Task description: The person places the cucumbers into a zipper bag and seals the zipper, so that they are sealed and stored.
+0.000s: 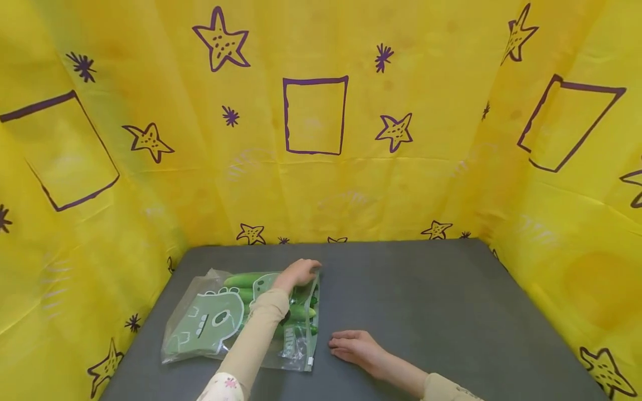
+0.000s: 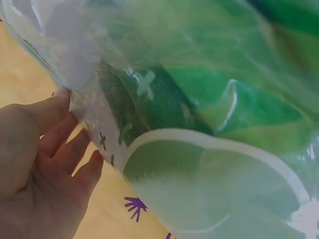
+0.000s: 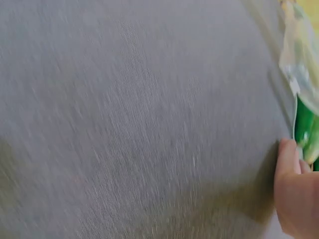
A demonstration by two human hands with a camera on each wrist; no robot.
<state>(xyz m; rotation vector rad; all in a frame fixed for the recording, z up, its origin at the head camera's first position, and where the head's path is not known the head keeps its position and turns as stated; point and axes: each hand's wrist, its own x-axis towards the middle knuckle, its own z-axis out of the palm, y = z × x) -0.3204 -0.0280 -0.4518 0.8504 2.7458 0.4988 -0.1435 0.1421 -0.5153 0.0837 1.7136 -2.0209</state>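
Note:
A clear zip bag (image 1: 273,359) with a green cartoon dinosaur print lies on the left half of the dark grey table. Inside it are several long green vegetables that look like cucumbers (image 1: 243,280). My left hand (image 1: 297,274) reaches across the bag and pinches its edge at the far right corner, by the zip side. In the left wrist view, the thumb and fingers of that hand (image 2: 50,154) meet the plastic edge. My right hand (image 1: 363,352) is just right of the bag, apart from it, fingers loosely extended and holding nothing.
The grey table (image 1: 426,295) extends to the right of the bag. Yellow curtains (image 1: 321,195) with purple stars and squares enclose the back and both sides. A white slider (image 1: 310,361) sits at the zip's near end.

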